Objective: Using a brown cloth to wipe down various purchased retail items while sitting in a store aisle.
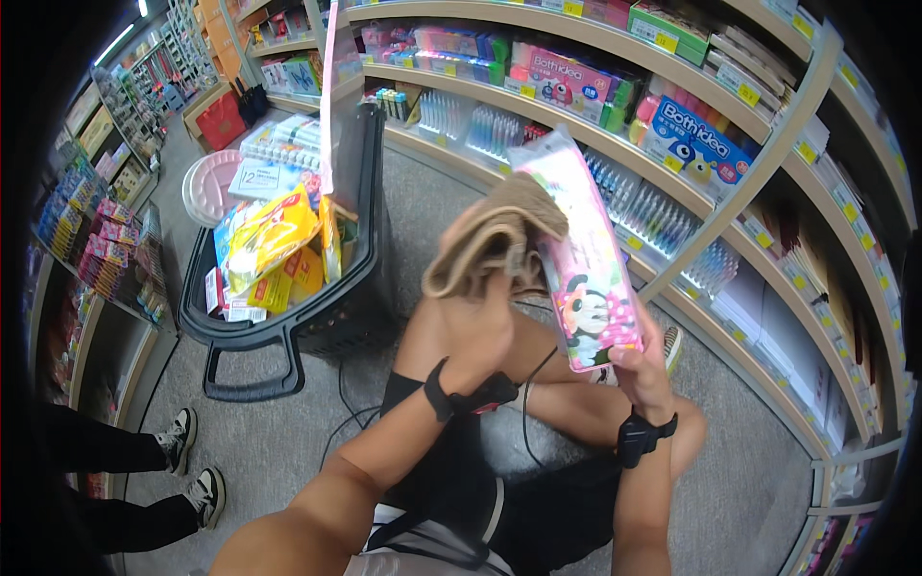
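My left hand point(480, 322) is closed on a folded brown cloth point(495, 226), which is a little blurred. The cloth's right end touches or overlaps the upper left side of a long pink package point(588, 259). My right hand point(648, 370) grips that package at its lower right corner, with the thumb on the front. The package stands tilted, has a cartoon mouse with a pink bow printed on it, and is wrapped in clear plastic at its top. Both hands are above my crossed legs, in front of the shelves.
At my left stands a black shopping basket point(288, 336) filled with yellow packets point(274, 235), a pink round lid point(213, 182) and a marker set point(279, 154). Shelves of stationery point(663, 182) curve round the front and right. Another person's shoes point(197, 494) are at the left. Black cables point(341, 422) lie near me.
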`<state>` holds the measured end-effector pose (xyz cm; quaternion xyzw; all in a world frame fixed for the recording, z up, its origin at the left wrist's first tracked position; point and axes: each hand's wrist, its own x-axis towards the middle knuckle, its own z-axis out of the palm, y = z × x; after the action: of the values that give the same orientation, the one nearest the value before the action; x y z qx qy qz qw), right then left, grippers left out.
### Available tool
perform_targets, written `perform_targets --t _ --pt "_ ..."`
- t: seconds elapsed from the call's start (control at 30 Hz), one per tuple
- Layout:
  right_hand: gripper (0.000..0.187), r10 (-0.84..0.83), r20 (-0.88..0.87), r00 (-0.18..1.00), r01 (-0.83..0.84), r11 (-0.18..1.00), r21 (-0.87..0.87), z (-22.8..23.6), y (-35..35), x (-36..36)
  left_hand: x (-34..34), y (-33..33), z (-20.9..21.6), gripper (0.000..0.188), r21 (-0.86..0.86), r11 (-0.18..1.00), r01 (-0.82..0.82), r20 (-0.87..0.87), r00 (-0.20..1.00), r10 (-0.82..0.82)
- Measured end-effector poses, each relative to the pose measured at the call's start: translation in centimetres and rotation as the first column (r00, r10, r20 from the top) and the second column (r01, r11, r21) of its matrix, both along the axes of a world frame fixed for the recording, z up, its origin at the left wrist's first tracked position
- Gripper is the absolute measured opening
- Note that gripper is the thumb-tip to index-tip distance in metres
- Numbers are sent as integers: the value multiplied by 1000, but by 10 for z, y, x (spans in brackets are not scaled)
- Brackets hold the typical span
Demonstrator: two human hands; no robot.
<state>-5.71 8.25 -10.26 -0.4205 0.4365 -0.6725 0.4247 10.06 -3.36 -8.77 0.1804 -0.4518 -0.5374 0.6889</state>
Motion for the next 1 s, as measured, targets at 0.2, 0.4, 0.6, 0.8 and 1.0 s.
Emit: perform_targets --t 0.2,0.4,0.6,0.8,1.0 --pt "95 89 328 941 -83 996 -32 -18 -9 -11 -52 -22 -3 39 -40 957 286 24 958 -285" --pt "71 -30 476 879 95 989 -113 -63 -24 -48 -90 -28 0 46 2 860 510 158 849 -504" --pt "52 -73 589 805 157 983 -93 -82 -34 -57 -128 -72 -14 39 -53 879 474 336 837 -431" --pt "56 -190 413 891 204 979 10 -87 -35 -41 -140 -91 -49 49 -78 938 338 397 874 -282" --pt "51 -379 474 795 385 919 88 -100 -23 -60 -119 -34 -82 46 -285 775 565 608 731 -310"
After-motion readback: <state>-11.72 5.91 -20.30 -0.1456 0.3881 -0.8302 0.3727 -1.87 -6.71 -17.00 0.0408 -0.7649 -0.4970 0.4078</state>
